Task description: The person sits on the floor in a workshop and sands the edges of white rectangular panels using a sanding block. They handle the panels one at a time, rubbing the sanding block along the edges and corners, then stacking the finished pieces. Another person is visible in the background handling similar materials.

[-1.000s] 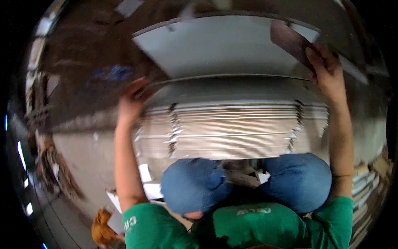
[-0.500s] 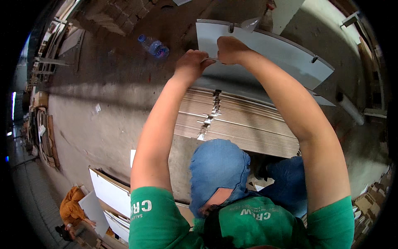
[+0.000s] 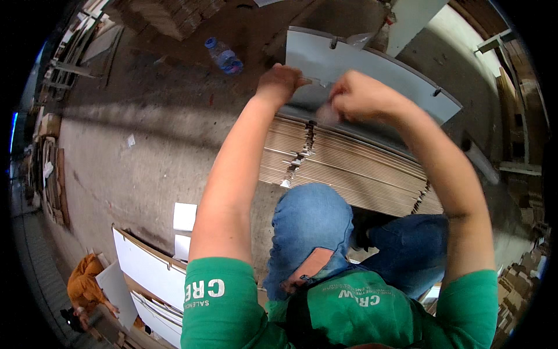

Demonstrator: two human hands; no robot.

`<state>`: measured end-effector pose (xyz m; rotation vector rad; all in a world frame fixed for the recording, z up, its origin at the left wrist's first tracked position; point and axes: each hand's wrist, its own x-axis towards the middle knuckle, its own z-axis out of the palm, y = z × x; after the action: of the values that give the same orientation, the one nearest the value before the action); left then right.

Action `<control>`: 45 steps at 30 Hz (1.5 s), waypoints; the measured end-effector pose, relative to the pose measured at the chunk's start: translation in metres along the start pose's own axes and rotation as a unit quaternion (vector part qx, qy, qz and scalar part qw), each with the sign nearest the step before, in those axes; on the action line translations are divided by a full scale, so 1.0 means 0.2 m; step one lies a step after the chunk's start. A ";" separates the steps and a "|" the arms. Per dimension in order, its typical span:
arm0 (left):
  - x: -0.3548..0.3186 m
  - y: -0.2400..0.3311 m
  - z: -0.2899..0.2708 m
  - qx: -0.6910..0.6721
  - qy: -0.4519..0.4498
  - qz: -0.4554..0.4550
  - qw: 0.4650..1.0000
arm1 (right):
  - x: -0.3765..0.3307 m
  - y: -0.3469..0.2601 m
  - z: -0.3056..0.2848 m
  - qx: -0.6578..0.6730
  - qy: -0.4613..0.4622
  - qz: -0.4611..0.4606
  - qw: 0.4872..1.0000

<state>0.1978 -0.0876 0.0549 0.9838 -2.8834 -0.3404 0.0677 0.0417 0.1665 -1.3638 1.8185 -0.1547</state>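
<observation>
My left hand is closed, its fingertips pinching a thin, pale, see-through strip that sticks out to the right. My right hand is a short way to the right, its fingers bent and partly smeared by motion; whether they hold anything I cannot make out. Behind both hands stands a white panel with dark slots in its upper edge. Below them lies a row of packed cardboard sheets, seen edge-on, with a line of notches running across.
A plastic bottle lies on the floor at the far left. White slotted boards lean at the lower left, by a person in orange. A grey tube is at the right. Cardboard stacks stand at the back.
My hands were close together with a thin pale piece between them; now they are apart. The right has moved right and down, while the strip stays in the left.
</observation>
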 end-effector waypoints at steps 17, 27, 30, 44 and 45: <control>0.16 0.12 0.02 0.056 0.026 0.048 0.997 | -0.53 0.74 -0.25 0.152 0.331 -0.002 0.931; 0.19 0.05 0.13 0.040 0.133 0.126 0.982 | 0.38 0.08 -0.03 -0.166 0.271 0.012 0.948; 0.20 0.04 0.15 0.034 0.153 0.133 0.979 | 0.49 0.10 0.01 -0.174 0.278 -0.005 0.945; 0.29 0.07 0.12 0.074 0.076 0.075 0.992 | -0.29 0.22 -0.15 0.072 0.098 0.001 0.993; 0.28 0.08 0.11 0.075 0.047 0.065 0.994 | -0.37 0.27 -0.21 0.106 0.164 0.027 0.980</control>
<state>0.1407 -0.1064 0.0369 0.8005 -2.9021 -0.0672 0.0032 0.1108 0.2045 -1.1887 2.0387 -0.5562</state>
